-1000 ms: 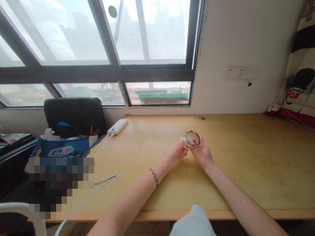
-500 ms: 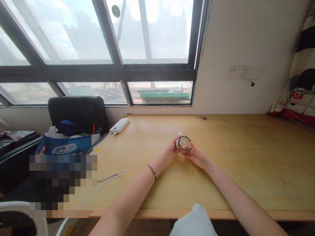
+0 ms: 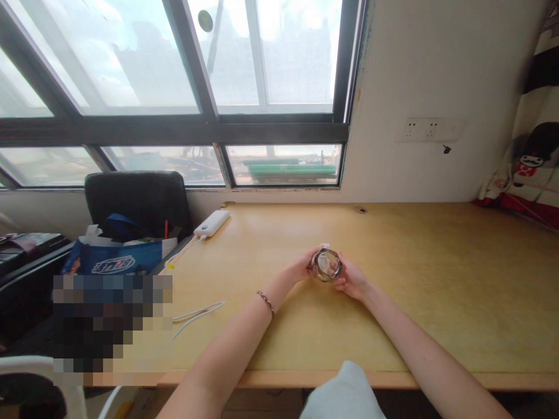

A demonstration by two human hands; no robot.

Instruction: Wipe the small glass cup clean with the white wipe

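Note:
Between my two hands is a brownish see-through glass [image 3: 327, 265] with a faceted, many-sided rim, its round face turned towards me. My left hand [image 3: 304, 265] is closed around its left side. At its right side my right hand [image 3: 353, 278] has its fingers curled against the glass. A small white piece [image 3: 325, 246] shows just behind the top of the rim; whether it is tissue or cloth I cannot make out. The glass hides some of the fingertips.
Under my hands is a yellowish wooden table [image 3: 437, 302]. A white power bank [image 3: 212, 223] with a cable lies at its left edge, and a loose white cable [image 3: 198, 312] lies nearer me. Left of the table, a blue bag [image 3: 120, 259] rests on a black chair [image 3: 137, 195].
The glass has turned in my hands, so its round face points more squarely at me, and it sits slightly lower. The white piece has shifted a little right and down.

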